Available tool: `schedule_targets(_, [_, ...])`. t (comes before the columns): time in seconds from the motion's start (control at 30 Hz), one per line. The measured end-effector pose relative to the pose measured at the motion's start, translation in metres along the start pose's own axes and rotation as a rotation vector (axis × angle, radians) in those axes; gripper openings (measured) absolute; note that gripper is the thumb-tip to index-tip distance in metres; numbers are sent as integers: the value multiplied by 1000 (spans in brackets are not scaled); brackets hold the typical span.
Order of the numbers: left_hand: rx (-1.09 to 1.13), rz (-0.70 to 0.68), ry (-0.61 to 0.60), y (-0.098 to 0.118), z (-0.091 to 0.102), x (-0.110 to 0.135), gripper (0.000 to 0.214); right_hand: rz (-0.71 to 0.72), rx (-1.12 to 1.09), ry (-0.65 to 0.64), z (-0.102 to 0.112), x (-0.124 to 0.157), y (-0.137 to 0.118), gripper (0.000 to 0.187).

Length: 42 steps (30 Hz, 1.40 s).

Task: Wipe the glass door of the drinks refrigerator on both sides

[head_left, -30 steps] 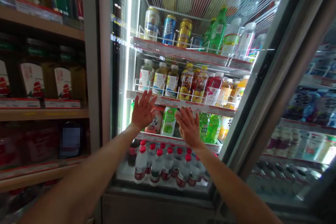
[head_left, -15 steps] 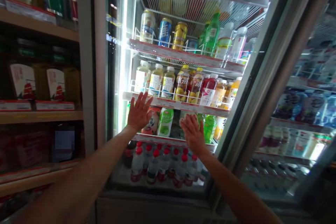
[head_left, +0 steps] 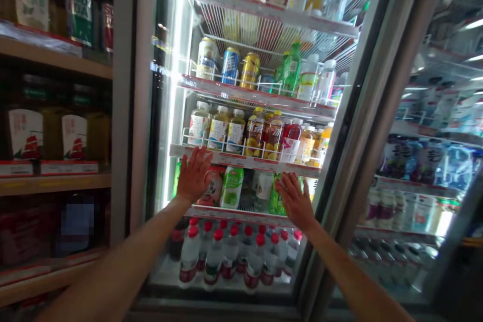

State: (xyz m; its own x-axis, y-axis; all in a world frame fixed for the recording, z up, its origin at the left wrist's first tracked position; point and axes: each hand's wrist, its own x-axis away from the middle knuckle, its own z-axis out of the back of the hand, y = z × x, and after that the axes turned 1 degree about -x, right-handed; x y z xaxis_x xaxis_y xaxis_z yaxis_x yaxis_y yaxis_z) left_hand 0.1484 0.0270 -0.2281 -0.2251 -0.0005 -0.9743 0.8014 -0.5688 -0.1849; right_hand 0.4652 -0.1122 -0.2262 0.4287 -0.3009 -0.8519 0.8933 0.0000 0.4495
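My left hand (head_left: 194, 173), palm forward with fingers spread, is raised before the left part of a glass-fronted drinks fridge. Behind it are a red-labelled bottle (head_left: 212, 188) and a green-and-white bottle (head_left: 231, 188) on a lower shelf. My right hand (head_left: 296, 198) is also empty, its fingers stretched out in front of a green bottle (head_left: 276, 196) that it partly covers. Whether either hand touches the glass I cannot tell. Just above both hands runs a shelf edge (head_left: 245, 162) with tea bottles (head_left: 236, 131) behind a wire rail.
Red-capped bottles (head_left: 213, 259) stand at the fridge bottom. Higher up are cans (head_left: 230, 65) and a green bottle (head_left: 293, 70). A metal door frame (head_left: 362, 126) slants along the right, with another fridge beyond. Dark bottles (head_left: 26, 128) fill wooden shelves (head_left: 56, 181) at left.
The view has tilted up, so the shelves sit lower. My right hand has moved to the right, away from my left hand, uncovering a white-labelled container. Both hands stay empty.
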Motion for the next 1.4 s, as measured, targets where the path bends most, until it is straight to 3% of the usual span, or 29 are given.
schedule_targets(0.13, [7,-7,21,0,0,0,62,-391,108,216,4,-9,40,55])
schedule_targets(0.2, [22,-6,33,0,0,0,63,-445,126,271,5,-13,43,54])
schedule_targets(0.27, [34,-2,30,0,-1,0,64,-278,89,204,4,-8,27,54])
schedule_targets(0.37, [32,12,6,-1,-1,1,64,85,-18,-5,1,-1,-2,55])
schedule_targets(0.4, [29,15,-1,-1,-1,1,64,131,-41,-41,0,-3,-7,56])
schedule_targets(0.43, [25,16,-8,-1,0,1,63,109,-47,-36,-1,-8,-8,56])
schedule_targets(0.57, [15,-2,-7,0,0,1,62,-271,-14,192,-7,-41,-5,59])
schedule_targets(0.6, [14,-6,2,0,0,1,61,-282,-22,209,-10,-45,-11,59])
schedule_targets(0.67, [8,-11,13,1,0,1,61,-129,-64,148,-16,-44,-31,59])
schedule_targets(0.77, [-6,-5,-13,0,2,1,57,257,-123,-8,-24,-34,-68,52])
schedule_targets(0.83, [-16,-22,-60,-5,7,1,53,373,-144,-48,-27,-39,-81,48])
schedule_targets(0.87, [-19,-46,-96,-8,10,1,50,355,-148,-39,-27,-48,-84,47])
schedule_targets(1.0, [-15,-154,-229,-27,29,4,43,57,-136,43,-30,-81,-91,51])
schedule_targets(1.03, [-13,-136,-242,-33,35,7,43,54,-144,40,-32,-82,-97,51])
schedule_targets(1.07, [-18,-82,-240,-39,40,12,42,112,-164,17,-35,-78,-105,51])
schedule_targets(1.17, [-79,220,-199,-59,54,29,43,467,-259,-99,-44,-57,-131,48])
schedule_targets(1.23, [-116,347,-218,-71,62,40,44,586,-297,-122,-48,-56,-141,46])
schedule_targets(1.27, [-121,355,-250,-76,66,45,44,564,-298,-111,-49,-63,-143,47])
schedule_targets(1.4, [-116,281,-346,-86,76,58,43,247,-221,-5,-51,-106,-147,50])
